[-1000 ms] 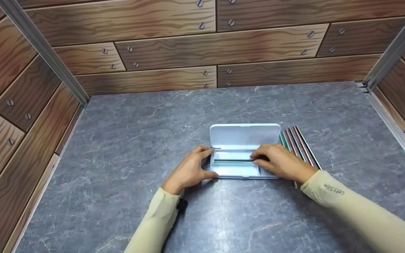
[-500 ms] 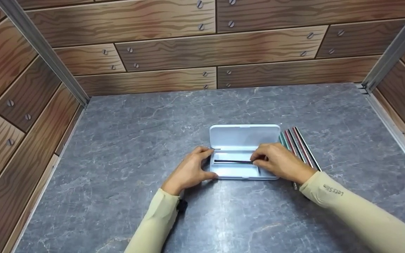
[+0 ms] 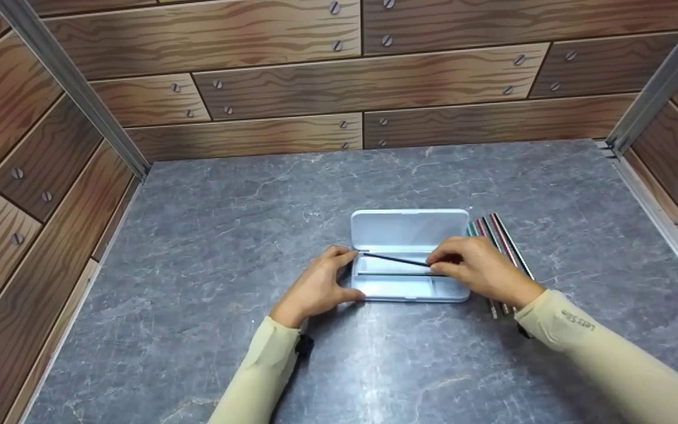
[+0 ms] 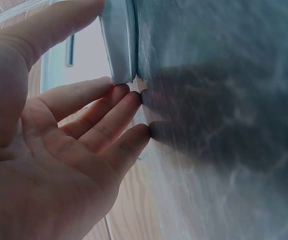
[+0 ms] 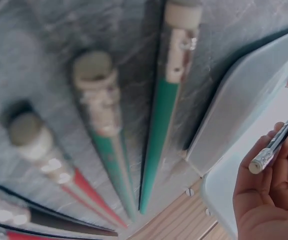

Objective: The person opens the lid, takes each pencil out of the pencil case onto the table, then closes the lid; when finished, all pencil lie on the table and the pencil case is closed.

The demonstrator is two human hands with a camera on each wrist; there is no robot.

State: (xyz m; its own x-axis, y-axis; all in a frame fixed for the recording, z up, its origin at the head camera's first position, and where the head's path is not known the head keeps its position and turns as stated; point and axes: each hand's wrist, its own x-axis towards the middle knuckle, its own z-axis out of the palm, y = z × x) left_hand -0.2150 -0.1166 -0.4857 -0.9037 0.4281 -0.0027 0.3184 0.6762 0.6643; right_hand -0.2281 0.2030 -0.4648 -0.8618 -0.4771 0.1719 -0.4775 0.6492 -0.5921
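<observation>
A pale, translucent pencil case point(image 3: 395, 287) lies on the table with its lid raised at the back. My left hand point(image 3: 321, 285) holds its left end, thumb at the front corner and index finger at the rear one. My right hand point(image 3: 480, 271) pinches a dark pencil point(image 3: 395, 259) near its eraser end, which shows in the right wrist view below the fingers. That pencil slants over the rear part of the case, its far tip near the back left corner. A green pencil point(image 3: 395, 274) lies lengthwise in the case, its right end close to my right hand.
Right of the case several more pencils point(image 3: 501, 241), green, red and dark, lie side by side, eraser ends toward me. My right forearm partly covers them. Wood-patterned walls point(image 3: 280, 88) with metal corner posts point(image 3: 74, 88) enclose the grey marbled table point(image 3: 227, 224).
The dark pencil has shifted from along the green one to a slant toward the back of the case. My right hand has moved slightly right with it; the left hand stays put.
</observation>
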